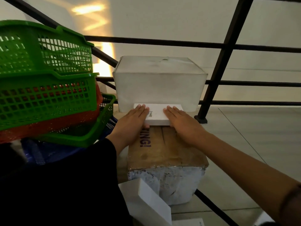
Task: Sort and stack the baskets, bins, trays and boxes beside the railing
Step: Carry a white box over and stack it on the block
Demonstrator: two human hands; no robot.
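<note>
A small flat white box (157, 115) lies on the far end of a brown cardboard box (164, 152) with purple print. My left hand (133, 121) rests flat on its left end, thumb curled under the near edge. Over the box's right end lies my right hand (180, 121), fingers straight. Directly behind stands a large white box (159, 84), against the black railing (219, 66). At left, several green baskets (45, 62) are stacked with a red basket (48, 126) among them.
A blue bin (53, 152) sits under the baskets. White boxes (146, 201) lie near the bottom edge, one tilted. A railing post foot (201, 119) stands right of the large box. Tiled floor (252, 136) spreads to the right.
</note>
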